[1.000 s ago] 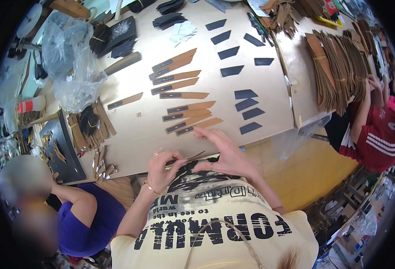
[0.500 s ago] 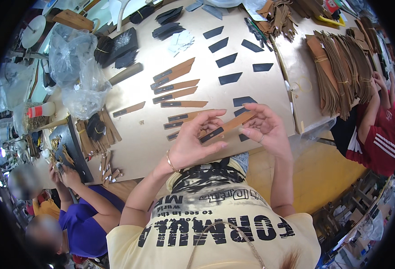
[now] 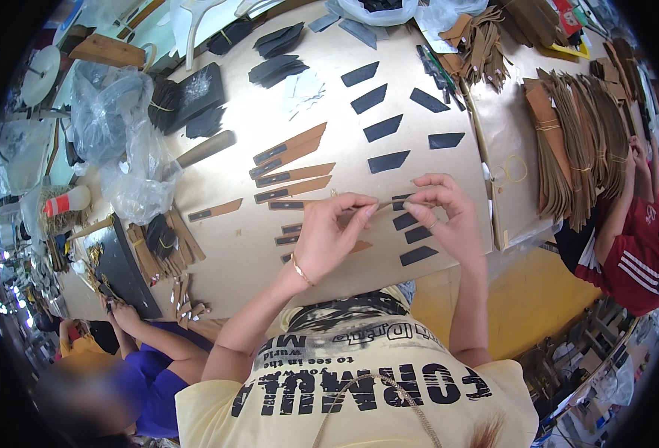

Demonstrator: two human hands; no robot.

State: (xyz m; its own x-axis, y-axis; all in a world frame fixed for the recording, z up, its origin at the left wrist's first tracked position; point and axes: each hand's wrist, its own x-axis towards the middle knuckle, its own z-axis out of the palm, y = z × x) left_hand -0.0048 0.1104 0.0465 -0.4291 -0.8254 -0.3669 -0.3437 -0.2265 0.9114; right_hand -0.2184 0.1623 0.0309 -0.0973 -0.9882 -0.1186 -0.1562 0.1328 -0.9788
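Over the near part of the table, my left hand (image 3: 335, 235) and my right hand (image 3: 447, 216) face each other, thumbs and forefingers pinched. Between them runs a thin brown leather strip (image 3: 388, 203), seen almost edge-on; my fingers cover both its ends. Left of and below my left hand lie several brown leather strips (image 3: 297, 181) with black end pieces, one slanted tip showing just right of that hand. Black slant-cut leather pieces (image 3: 418, 255) lie beneath and beside my right hand, with more black pieces (image 3: 384, 128) farther back.
Bundled brown strips (image 3: 561, 149) lie at the right, near a co-worker in a red shirt (image 3: 636, 254). Clear plastic bags (image 3: 113, 112), a dark block (image 3: 199, 89) and black stacks (image 3: 279, 69) sit at the back left. Another co-worker's hands (image 3: 124, 317) work at the left.
The brown strip has turned from showing its broad face to nearly edge-on. My fingers have closed into pinches on it, and my view has shifted slightly.
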